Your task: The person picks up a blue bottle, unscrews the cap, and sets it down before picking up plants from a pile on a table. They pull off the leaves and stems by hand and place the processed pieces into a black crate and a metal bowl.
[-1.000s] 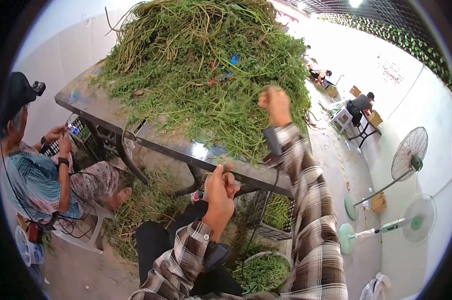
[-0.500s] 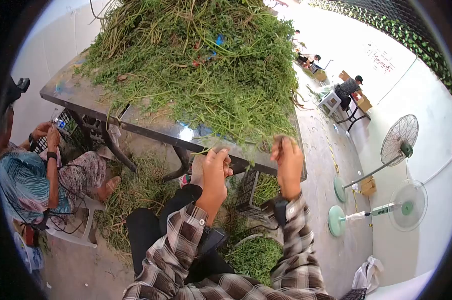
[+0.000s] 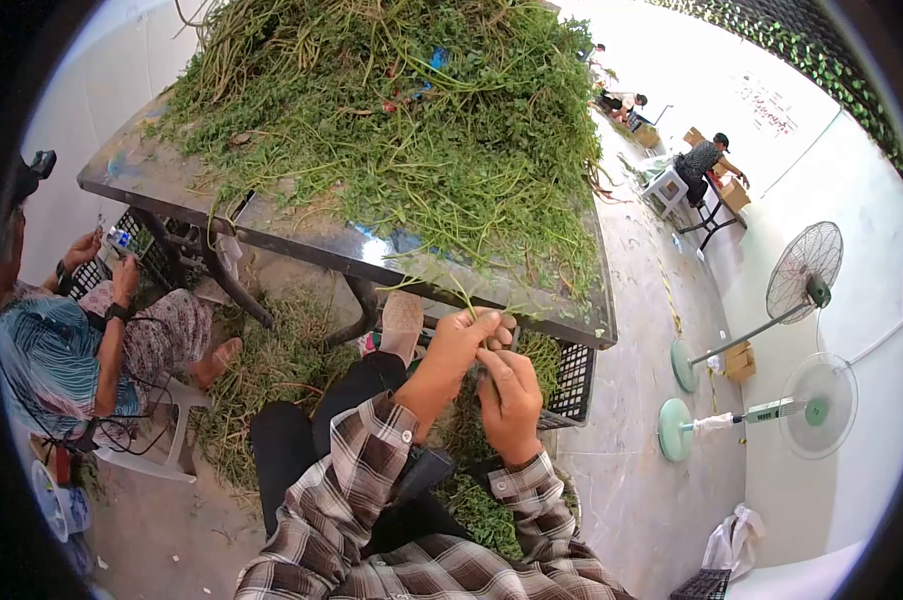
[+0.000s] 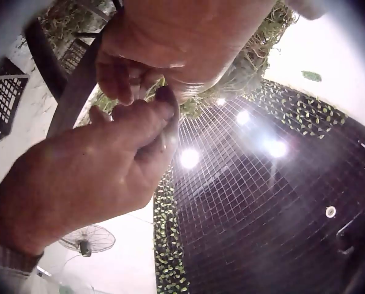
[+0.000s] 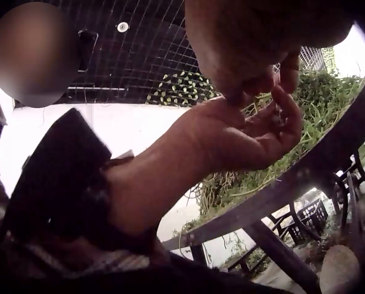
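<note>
In the head view both hands meet just in front of the table's near edge. The left hand [image 3: 449,362] pinches a thin green stem [image 3: 464,292], whose leafy end sticks up above the fingers. Close against it from the right, the right hand [image 3: 511,402] has its fingertips curled on the stem's lower part, mostly hidden. The left wrist view has the left hand [image 4: 182,46] above and the right hand [image 4: 103,162] below, fingertips together. A large heap of green stems [image 3: 401,150] covers much of the table [image 3: 301,245].
Black crates [image 3: 571,385] stand under the table, and cut greens [image 3: 271,390] lie on the floor. A tub of greens [image 3: 486,515] is by the knees. A seated person [image 3: 66,350] works at the left; fans [image 3: 806,275] stand at the right.
The right hand has come from over the heap down and left to the left hand. The left hand has shifted slightly, and a green stem now shows at its fingers.
</note>
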The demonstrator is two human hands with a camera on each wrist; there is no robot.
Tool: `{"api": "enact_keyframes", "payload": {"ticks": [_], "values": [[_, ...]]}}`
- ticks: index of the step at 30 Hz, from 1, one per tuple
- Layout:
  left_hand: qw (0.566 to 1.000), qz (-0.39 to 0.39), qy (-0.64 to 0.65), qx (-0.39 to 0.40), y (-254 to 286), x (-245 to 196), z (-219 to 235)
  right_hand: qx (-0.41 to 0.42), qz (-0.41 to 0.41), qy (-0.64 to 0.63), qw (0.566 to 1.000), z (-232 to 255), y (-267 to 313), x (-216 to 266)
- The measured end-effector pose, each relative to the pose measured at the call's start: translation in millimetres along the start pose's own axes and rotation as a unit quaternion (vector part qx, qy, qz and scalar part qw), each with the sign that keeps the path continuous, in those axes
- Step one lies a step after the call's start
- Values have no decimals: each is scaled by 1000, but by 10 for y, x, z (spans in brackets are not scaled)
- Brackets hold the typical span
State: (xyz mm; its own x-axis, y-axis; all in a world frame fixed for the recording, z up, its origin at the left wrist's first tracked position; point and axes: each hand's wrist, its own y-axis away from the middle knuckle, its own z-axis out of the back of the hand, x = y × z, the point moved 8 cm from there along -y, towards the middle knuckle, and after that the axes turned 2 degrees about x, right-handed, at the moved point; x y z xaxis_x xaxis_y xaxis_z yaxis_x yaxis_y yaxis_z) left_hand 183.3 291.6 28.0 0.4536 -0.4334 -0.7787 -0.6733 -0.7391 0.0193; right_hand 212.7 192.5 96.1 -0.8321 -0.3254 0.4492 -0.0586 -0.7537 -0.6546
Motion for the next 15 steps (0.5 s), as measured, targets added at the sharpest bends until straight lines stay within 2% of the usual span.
{"api": "enact_keyframes", "payload": {"ticks": [2,3,4,6,7,9,12,14,15], "values": [[1000,-21,5,0,-2,-34,6,-14,-72,-29,997,92,6,-106],[1000,-20,1,-6,-13,-39,18,-43,-187,-101,976,121,97,-355],[1000,-17,-3,-12,-15,-26,17,-76,-256,-212,940,121,163,-597],[1000,-11,-5,-13,-13,10,0,-45,-330,-305,892,119,129,-796],[1000,-3,-24,16,-16,30,-47,-49,-331,-302,893,132,92,-817],[998,5,-43,48,-11,55,-155,-27,-380,-465,799,-47,89,-852],[994,19,-99,41,29,141,-200,-34,-375,-466,801,-99,44,-886],[974,-48,-211,62,37,107,-235,-68,-376,-448,808,-68,42,-909],[974,-46,-213,62,46,115,-244,-90,-383,-456,799,-57,70,-953]]}}
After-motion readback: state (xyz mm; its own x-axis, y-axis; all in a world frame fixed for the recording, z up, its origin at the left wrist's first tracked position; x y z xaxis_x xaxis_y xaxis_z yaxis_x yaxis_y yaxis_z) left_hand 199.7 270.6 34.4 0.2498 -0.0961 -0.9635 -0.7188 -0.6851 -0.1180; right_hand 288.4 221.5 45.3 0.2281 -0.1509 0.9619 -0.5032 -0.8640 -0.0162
